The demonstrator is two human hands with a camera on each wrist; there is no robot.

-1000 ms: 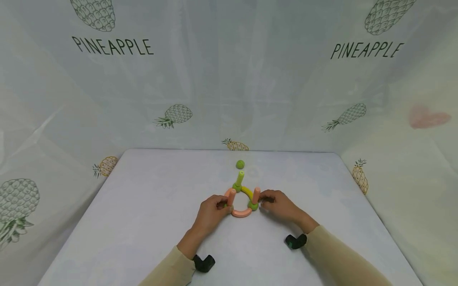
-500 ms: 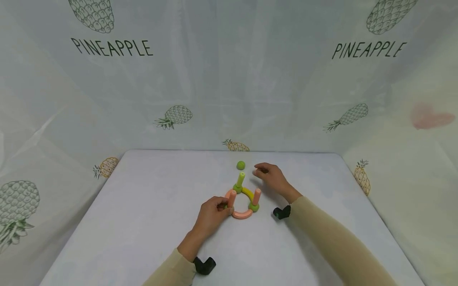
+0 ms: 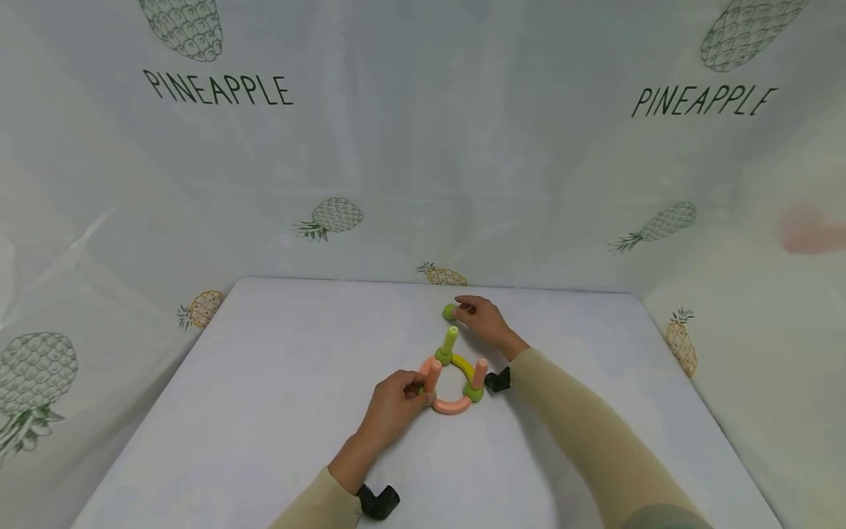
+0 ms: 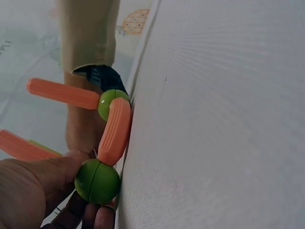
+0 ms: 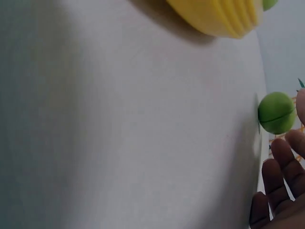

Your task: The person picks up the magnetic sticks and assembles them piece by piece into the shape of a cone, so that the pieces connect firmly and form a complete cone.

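Observation:
A small ring of curved rods and green balls lies on the table. Its front rod [image 3: 452, 406] is orange and the right-hand one is a yellow curved rod [image 3: 464, 366]. From its balls rise an orange rod on the left [image 3: 432, 376], another orange rod on the right [image 3: 480, 373] and a lime rod at the back [image 3: 450, 341]. My left hand [image 3: 395, 404] grips the left green ball [image 4: 97, 181] between thumb and fingers. Behind the ring, my right hand [image 3: 484, 322] reaches beside a loose green ball [image 5: 276, 112], fingers spread and not closed round it.
The white table [image 3: 277, 345] extends to both sides of the ring. A pineapple-print sheet [image 3: 423, 147] hangs along its back edge and sides. Black cameras sit at the left wrist [image 3: 380, 502] and right wrist.
My right hand has left the ring's right-hand ball and moved back and left to the loose ball. My left hand keeps its grip, and the ring stays in place.

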